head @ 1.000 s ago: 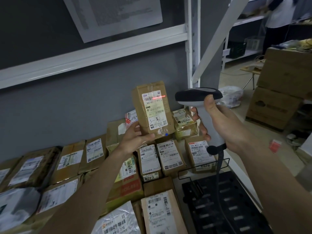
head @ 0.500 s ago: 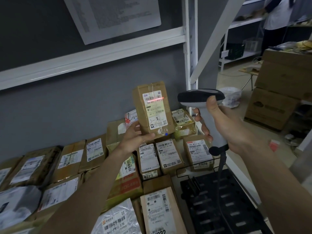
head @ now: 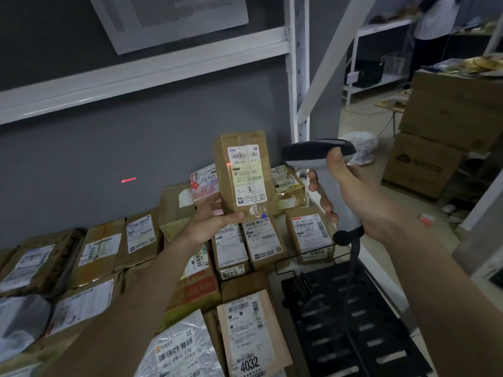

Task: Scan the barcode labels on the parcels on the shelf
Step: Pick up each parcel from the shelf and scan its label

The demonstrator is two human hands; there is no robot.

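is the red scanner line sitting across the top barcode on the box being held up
No: most of the red line falls on the grey wall, left of the held box.

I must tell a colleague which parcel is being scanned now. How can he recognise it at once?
Look at the white shelf post; just left of it the left hand holds one brown parcel upright above the flat ones. Its label bears handwritten "3-3", and the scanner in the right hand points at it.
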